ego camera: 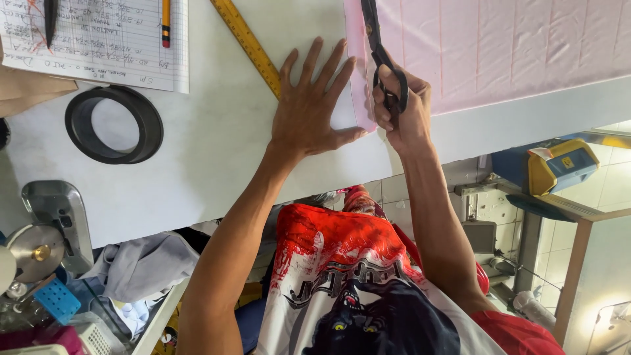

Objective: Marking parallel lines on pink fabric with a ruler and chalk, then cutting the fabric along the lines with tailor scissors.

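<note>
I see the right hand (402, 112) gripping black scissors (380, 59) at the pink fabric's (486, 46) edge, while the left hand (309, 108) lies flat, fingers spread, beside a yellow ruler (246, 43).

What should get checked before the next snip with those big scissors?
1. Left hand flat, pressing the white sheet beside the cut: ok.
2. Right hand through the handles of the black metal scissors: ok.
3. Left fingers away from the blades: ok, though close.
4. Pink lined fabric lying smooth: ok.
5. Yellow ruler off the cutting line: ok.
6. Blade tips' position: cannot tell, out of view.
</note>
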